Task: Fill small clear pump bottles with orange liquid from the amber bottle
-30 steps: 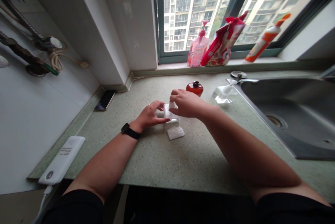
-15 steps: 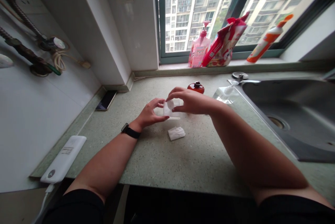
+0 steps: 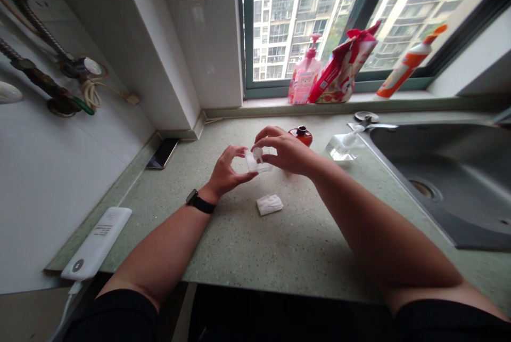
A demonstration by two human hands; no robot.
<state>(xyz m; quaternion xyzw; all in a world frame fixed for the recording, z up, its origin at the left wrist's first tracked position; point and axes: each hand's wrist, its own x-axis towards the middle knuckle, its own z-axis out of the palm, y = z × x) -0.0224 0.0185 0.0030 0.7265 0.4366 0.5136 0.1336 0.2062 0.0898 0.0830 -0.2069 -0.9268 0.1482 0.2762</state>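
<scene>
Both my hands hold a small clear plastic case [image 3: 257,162] up just above the speckled green countertop [image 3: 239,241]. A round white piece shows inside it. My left hand [image 3: 227,169] grips the case's left side with its fingertips, and a black watch band [image 3: 200,203] circles that wrist. My right hand [image 3: 285,151] curves over the top and right of the case. Below them, a folded white tissue [image 3: 269,204] lies on the counter, touched by neither hand. A small red bottle [image 3: 301,135] stands just beyond my right fingers.
A steel sink [image 3: 439,171] is set in the counter to the right. Nearby lies clear plastic packaging [image 3: 341,147]. A phone [image 3: 162,153] and a white power bank [image 3: 97,243] sit along the left edge. Pink soap [image 3: 305,75], a red bag [image 3: 343,62] and an orange-capped bottle [image 3: 405,62] stand on the sill.
The clear case has risen a little and moved away from me between my hands. My fingers have shifted around it. The white tissue stays in place.
</scene>
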